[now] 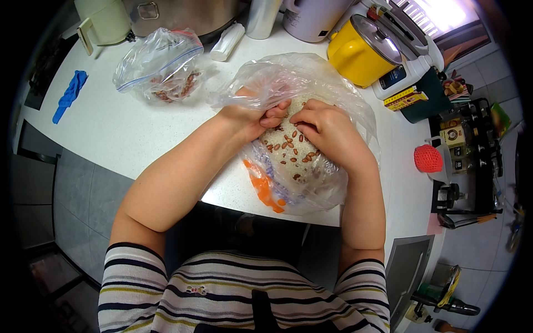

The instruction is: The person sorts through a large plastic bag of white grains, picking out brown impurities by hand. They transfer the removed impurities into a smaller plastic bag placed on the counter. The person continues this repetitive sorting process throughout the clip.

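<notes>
A clear plastic bag (358, 104) lies spread open on the white countertop, with white rice (306, 150) inside. Reddish-brown beans or peanuts (287, 143) are scattered over the rice. My left hand (272, 116) reaches in from the left with its fingers curled, and a fold of the bag drapes over it. Whether anything sits inside those curled fingers is hidden. My right hand (322, 125) bends down over the rice, thumb and fingertips close together at its surface near my left fingers. What may be between its fingertips cannot be made out.
A zip bag (162, 70) of reddish-brown pieces lies at left rear, with a blue cloth strip (70, 95) further left. Behind stand a yellow pot (349, 52), a lilac kettle (314, 18) and a steel appliance (179, 16). A white bottle (408, 75) and small yellow box (404, 100) are right.
</notes>
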Tool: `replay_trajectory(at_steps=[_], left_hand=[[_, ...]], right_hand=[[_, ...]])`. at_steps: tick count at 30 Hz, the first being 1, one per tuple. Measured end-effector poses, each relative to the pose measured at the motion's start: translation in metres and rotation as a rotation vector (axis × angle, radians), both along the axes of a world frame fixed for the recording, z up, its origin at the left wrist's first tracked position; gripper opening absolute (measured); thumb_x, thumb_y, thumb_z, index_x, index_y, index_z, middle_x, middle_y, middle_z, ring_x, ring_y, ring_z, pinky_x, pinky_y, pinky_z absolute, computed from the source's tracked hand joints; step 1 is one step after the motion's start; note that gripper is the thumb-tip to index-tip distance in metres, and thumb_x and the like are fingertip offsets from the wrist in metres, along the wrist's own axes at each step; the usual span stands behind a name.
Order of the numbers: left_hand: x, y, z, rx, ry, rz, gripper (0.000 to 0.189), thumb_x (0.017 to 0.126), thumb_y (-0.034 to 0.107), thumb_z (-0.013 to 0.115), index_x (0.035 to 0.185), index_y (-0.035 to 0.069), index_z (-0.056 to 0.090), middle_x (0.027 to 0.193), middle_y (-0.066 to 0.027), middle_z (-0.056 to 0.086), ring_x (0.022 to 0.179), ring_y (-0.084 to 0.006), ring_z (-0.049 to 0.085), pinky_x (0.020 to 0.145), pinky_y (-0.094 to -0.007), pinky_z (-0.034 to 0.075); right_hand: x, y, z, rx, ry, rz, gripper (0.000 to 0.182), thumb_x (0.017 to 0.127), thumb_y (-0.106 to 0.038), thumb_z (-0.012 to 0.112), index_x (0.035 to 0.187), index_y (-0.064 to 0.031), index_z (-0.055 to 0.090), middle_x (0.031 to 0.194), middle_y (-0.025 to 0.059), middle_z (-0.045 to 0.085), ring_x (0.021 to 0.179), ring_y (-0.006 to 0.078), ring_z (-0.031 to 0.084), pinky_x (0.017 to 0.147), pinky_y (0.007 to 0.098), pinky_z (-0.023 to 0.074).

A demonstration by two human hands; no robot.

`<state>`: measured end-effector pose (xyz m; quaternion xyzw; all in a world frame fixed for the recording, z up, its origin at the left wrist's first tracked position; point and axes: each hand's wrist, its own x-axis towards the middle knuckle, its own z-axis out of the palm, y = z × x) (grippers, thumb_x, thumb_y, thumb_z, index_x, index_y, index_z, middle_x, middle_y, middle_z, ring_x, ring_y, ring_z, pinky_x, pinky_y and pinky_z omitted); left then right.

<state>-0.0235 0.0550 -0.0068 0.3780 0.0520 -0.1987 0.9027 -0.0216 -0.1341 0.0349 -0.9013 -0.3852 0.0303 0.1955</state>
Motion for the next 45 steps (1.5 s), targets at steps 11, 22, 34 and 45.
replay_trajectory(at_steps=[11, 22, 34, 45], left_hand=[[-0.006, -0.001, 0.007, 0.034, -0.017, -0.137, 0.035, 0.097, 0.036, 0.049, 0.077, 0.008, 0.052, 0.067, -0.0021, 0.051, 0.047, -0.0065, 0.035, 0.038, -0.0179, 0.025], [-0.002, -0.001, 0.005, 0.087, 0.042, -0.098, 0.028, 0.097, 0.031, 0.048, 0.077, 0.012, 0.048, 0.060, 0.0033, 0.042, 0.045, -0.0046, 0.030, 0.037, -0.0188, 0.022], [-0.002, -0.001, 0.003, 0.057, 0.024, -0.085, 0.026, 0.097, 0.028, 0.049, 0.077, 0.012, 0.046, 0.061, 0.0049, 0.038, 0.048, -0.0042, 0.029, 0.038, -0.0183, 0.022], [-0.002, -0.002, 0.007, 0.094, 0.021, -0.072, 0.027, 0.097, 0.028, 0.049, 0.076, 0.011, 0.047, 0.061, 0.0040, 0.039, 0.048, -0.0048, 0.030, 0.038, -0.0189, 0.021]], right_hand=[[-0.004, 0.003, 0.009, 0.457, 0.029, -0.189, 0.019, 0.085, -0.008, 0.064, 0.103, -0.0031, 0.064, 0.087, 0.0114, 0.064, 0.071, 0.0190, 0.061, 0.066, 0.0300, 0.0483], [-0.002, -0.003, 0.005, 0.176, 0.148, 0.051, 0.012, 0.079, -0.008, 0.065, 0.090, -0.0030, 0.064, 0.082, 0.0125, 0.062, 0.073, 0.0281, 0.062, 0.068, 0.0351, 0.0494], [-0.001, -0.008, 0.013, 0.144, 0.112, -0.078, 0.011, 0.078, -0.006, 0.063, 0.087, -0.0011, 0.064, 0.081, 0.0126, 0.062, 0.072, 0.0275, 0.059, 0.067, 0.0324, 0.0476], [-0.003, -0.004, -0.001, -0.103, 0.013, -0.028, 0.011, 0.079, -0.011, 0.060, 0.086, -0.0052, 0.066, 0.087, 0.0138, 0.063, 0.085, 0.0338, 0.062, 0.075, 0.0421, 0.0487]])
